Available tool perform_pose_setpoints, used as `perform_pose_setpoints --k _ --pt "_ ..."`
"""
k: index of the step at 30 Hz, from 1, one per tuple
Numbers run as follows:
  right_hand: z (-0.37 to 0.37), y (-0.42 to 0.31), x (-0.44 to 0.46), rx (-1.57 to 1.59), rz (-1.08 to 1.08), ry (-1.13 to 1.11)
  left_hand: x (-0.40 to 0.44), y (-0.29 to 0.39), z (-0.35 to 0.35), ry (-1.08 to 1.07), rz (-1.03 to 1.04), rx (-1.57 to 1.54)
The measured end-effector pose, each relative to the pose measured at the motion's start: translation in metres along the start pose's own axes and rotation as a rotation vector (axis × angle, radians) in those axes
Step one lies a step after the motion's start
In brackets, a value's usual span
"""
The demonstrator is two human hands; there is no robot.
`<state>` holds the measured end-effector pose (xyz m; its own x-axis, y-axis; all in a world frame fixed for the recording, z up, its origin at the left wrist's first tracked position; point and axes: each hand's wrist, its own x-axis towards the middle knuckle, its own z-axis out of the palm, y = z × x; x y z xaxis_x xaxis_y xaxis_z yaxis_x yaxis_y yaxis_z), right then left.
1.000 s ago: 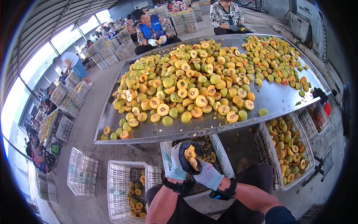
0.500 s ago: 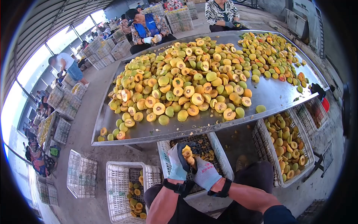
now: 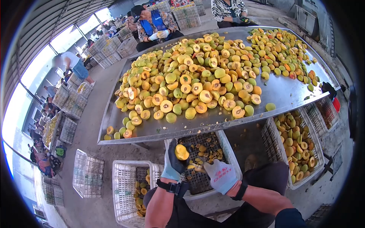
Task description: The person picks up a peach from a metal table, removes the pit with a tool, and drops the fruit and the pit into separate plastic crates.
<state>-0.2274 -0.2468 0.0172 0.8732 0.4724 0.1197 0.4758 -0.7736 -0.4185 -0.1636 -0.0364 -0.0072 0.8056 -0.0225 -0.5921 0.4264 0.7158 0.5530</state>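
My left hand [image 3: 175, 161], in a grey glove with dark palm, is closed around a yellow fruit half [image 3: 181, 152], cut face up. My right hand [image 3: 220, 174], also gloved, is curled to its right, over a white crate [image 3: 230, 159] of pits and scraps; what its fingers hold, if anything, is hidden. The two hands are apart. Beyond them, a large heap of halved yellow-green fruit [image 3: 190, 78] lies on the metal table [image 3: 182, 131].
Fruit halves partly fill a crate [image 3: 123, 190] at lower left and another [image 3: 319, 159] at right. An empty-looking crate [image 3: 88, 174] stands farther left. Two people [image 3: 154, 22] [image 3: 230, 13] sit across the table. Stacked crates [image 3: 108, 49] stand behind.
My hands have moved apart, my right hand lower and to the right. The fruit in my left hand now shows a smooth yellow face. The view has shifted slightly.
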Motion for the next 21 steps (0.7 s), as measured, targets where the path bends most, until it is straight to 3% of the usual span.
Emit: perform_pose_setpoints --k 1,3,6,8,10,12,14,15,17,18,21 --pt "0.007 0.008 0.002 0.005 -0.003 0.0 0.0 0.002 -0.001 -0.024 -0.027 -0.029" --pt "0.024 0.027 0.012 0.402 0.195 -0.427 -0.008 0.006 0.007 -0.048 -0.047 -0.052" --pt "0.019 0.025 0.019 0.694 0.26 -0.474 -0.019 0.002 0.023 -0.11 0.061 -0.085" --pt "0.036 0.033 0.018 0.682 0.276 -0.42 -0.012 0.0 0.011 -0.124 0.114 0.032" --pt "0.076 0.047 0.014 0.956 0.094 -0.151 -0.017 0.001 0.01 -0.117 0.152 0.136" --pt "0.029 0.034 0.022 0.905 0.114 -0.166 -0.022 0.004 0.011 -0.116 0.2 0.242" --pt "0.008 0.027 0.028 1.015 0.092 -0.275 -0.031 0.004 0.006 -0.196 0.244 0.541" --pt "0.008 0.028 0.028 1.013 0.088 -0.275 -0.037 0.006 0.005 -0.267 0.16 0.486" --pt "0.008 0.029 0.027 1.525 0.411 -0.582 -0.034 -0.007 0.002 -0.257 0.244 0.557" --pt "0.005 0.027 0.026 1.524 0.405 -0.583 -0.034 -0.01 0.001 -0.246 0.322 0.63" --pt "-0.005 0.02 0.021 1.677 0.474 -0.69 -0.042 -0.005 -0.002 -0.254 0.257 0.68"
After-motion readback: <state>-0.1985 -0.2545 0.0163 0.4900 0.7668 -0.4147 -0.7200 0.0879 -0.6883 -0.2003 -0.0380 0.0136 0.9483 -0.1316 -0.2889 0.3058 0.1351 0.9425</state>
